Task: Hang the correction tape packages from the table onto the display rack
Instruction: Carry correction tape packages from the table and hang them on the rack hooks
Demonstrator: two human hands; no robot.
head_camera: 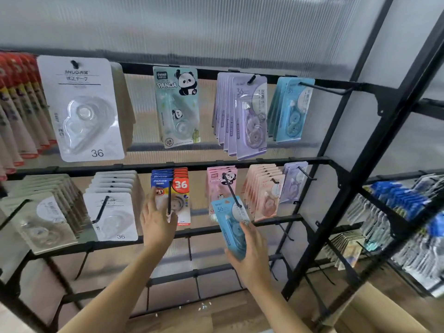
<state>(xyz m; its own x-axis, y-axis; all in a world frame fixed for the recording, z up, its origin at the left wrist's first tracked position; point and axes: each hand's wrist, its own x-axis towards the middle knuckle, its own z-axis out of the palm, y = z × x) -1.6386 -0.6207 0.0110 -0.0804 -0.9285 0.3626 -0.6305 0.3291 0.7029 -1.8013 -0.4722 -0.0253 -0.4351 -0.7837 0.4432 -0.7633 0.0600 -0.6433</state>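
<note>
My right hand (249, 255) grips a light blue correction tape package (231, 224) by its lower part, holding it tilted in front of the lower rail of the black display rack (240, 162). The package's top overlaps the hook (231, 191) that carries the pink panda packages (219, 183). My left hand (157, 222) is raised with fingers spread, touching the front of the blue, red and yellow "36" packages (179, 188) on the neighbouring hook. Matching light blue packages (292, 111) hang on the upper rail at the right. The table is out of view.
The upper rail holds a white pack (81, 109), a mint panda pack (177, 106) and purple packs (242, 116). Clear and white packs (113, 207) fill the lower left, peach packs (264, 191) the lower right. A second stocked rack (403, 224) stands to the right, past a diagonal black post (355, 188).
</note>
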